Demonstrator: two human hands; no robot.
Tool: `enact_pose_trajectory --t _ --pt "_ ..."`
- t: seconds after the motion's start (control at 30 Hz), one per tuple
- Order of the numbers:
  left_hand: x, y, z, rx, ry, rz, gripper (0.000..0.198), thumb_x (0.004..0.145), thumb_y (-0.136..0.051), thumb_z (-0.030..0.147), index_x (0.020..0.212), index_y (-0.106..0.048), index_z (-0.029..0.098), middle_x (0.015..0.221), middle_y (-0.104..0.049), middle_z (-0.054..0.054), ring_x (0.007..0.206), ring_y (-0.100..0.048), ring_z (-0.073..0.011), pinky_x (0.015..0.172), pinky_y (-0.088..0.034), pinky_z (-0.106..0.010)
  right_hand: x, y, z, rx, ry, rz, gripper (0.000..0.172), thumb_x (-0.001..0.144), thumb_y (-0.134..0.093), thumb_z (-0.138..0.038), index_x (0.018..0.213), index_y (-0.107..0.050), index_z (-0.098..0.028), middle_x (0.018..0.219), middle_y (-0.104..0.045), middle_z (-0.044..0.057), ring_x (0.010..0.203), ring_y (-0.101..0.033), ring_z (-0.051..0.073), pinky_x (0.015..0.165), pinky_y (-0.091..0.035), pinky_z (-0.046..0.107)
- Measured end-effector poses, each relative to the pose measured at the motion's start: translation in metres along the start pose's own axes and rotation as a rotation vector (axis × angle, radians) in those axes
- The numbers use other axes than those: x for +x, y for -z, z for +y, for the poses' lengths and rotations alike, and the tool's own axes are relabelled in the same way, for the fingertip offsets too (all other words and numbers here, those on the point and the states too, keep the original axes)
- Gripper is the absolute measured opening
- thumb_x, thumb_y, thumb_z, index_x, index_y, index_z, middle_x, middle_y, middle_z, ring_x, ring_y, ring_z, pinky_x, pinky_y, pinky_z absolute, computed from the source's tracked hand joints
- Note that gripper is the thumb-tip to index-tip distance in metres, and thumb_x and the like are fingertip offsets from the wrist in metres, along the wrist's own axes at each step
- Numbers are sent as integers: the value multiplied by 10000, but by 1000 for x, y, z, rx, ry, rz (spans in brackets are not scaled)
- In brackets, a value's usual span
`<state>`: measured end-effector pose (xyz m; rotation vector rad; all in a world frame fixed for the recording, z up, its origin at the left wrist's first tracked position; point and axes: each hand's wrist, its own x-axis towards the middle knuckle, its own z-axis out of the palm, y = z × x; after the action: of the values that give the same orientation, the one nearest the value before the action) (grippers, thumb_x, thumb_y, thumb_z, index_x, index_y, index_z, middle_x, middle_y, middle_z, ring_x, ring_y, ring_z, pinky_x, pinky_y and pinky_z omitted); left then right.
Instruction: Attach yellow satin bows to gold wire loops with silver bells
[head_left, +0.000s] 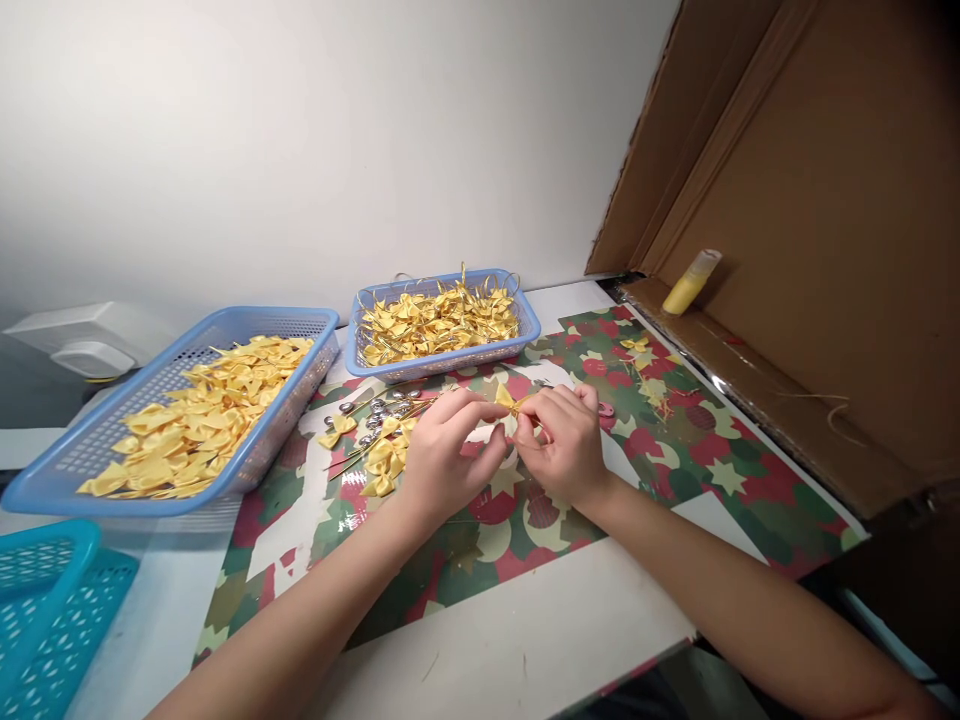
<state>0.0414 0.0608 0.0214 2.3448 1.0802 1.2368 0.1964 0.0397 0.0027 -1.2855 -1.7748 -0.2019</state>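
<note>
A small yellow ribbon bow (505, 397) is held just above the table between my two hands. The fingertips of my left hand (452, 455) are at the bow's left side, with the thumb curled in below. My right hand (564, 440) pinches at the bow's right side, its fingers bent inward; the exact grip is partly hidden behind the fingers. Close to my left hand lie several loose yellow bows (386, 455), along with silver bells (377, 410) and thin gold ties (352, 458).
A blue basket (300, 445) of yellow bows stands at left. Another blue basket (442, 360), behind my hands, has bows with gold ties. A teal basket (52, 600) sits lower left. Yellow scraps (656, 385) lie right; a yellow tube (690, 283) stands by the cardboard (810, 250).
</note>
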Motion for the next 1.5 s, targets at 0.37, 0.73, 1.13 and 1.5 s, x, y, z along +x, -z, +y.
enact_pose_trajectory --t 0.37,0.73,1.13,1.5 --pt "27 25 -10 -787 715 -600 251 723 -727 318 894 -638 158 706 -637 -1 628 -562 -119 559 -419 -222 20 15 25 86 417 -317 169 892 -475 -157 786 -592 -216 773 -662 10 751 -497 185 737 -323 368" --pt "18 14 -17 -872 770 -395 238 680 -818 322 804 -692 162 675 -677 6 582 -595 -90 553 -473 -195 15 12 19 252 34 -2 95 839 -614 -193 838 -523 -221 729 -574 -13 687 -529 159 685 -403 315" --pt "8 5 -2 -665 450 -2 134 726 -773 188 843 -709 192 810 -735 -6 726 -688 -126 662 -570 -212 5 10 -5 254 -127 -45 77 752 -576 -199 702 -518 -189 533 -440 -62 519 -479 120 632 -363 315" --pt "4 3 -5 -561 293 5 96 771 -711 132 851 -706 184 835 -744 -15 748 -709 -131 688 -597 -210 3 7 -6 462 -295 -86 128 830 -537 -191 705 -510 -202 561 -498 -48 496 -440 106 511 -354 250"
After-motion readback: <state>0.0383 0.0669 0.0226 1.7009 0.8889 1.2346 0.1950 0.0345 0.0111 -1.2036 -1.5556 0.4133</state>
